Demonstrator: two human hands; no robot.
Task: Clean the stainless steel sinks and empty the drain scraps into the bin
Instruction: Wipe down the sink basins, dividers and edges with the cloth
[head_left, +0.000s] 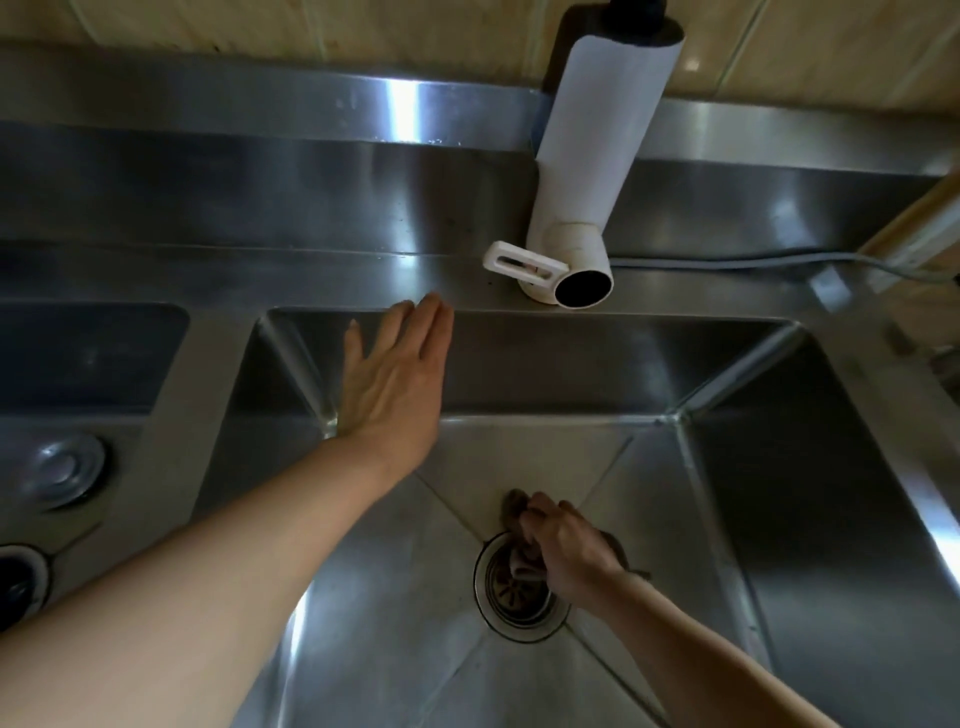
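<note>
Far left: a shallow stainless steel basin with a round domed metal drain cover; below it, a dark open drain hole at the frame edge. Between basins, a flat brushed-steel divider. Left hand flat and relaxed, fingers straight, reaching toward the back rim of the large square stainless steel sink, holding nothing. Behind, on the ledge, a white plastic tap with a dark round spout mouth. Centre right, on the creased sink floor: the round metal drain strainer, ringed and slotted. Right hand clenched around a soft brownish cloth, pressed at the strainer's rim. Likely limp, wet, light; steel probably slick. Strainer best lifted by its centre or rim.
</note>
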